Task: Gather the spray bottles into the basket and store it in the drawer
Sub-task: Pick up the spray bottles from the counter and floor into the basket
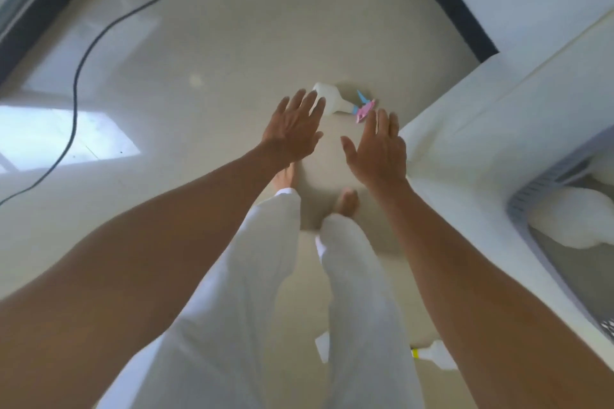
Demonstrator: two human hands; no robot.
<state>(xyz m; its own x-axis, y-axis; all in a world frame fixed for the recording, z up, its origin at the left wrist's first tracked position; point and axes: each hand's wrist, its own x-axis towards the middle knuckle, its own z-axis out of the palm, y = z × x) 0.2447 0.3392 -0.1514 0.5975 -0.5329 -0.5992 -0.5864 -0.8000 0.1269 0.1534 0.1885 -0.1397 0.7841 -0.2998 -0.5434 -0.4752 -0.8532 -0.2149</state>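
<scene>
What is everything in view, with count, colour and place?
white plastic spray bottle with pink-and-blue trigger: one, white, lying on floor ahead
white bottle with yellow band: one, white, floor, partly behind right forearm
grey perforated plastic basket: one, grey, right edge
white rounded bottle: one, white, lying in basket
thin black cable: one, black, floor left
white cabinet: one, white, right side
white trousers: one pair, white, bottom centre
left hand: one, open, near floor bottle
right hand: one, open, beside it

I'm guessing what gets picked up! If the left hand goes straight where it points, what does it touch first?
Probably the white spray bottle on the floor; the left hand points at its body, though depth is unclear.
</scene>
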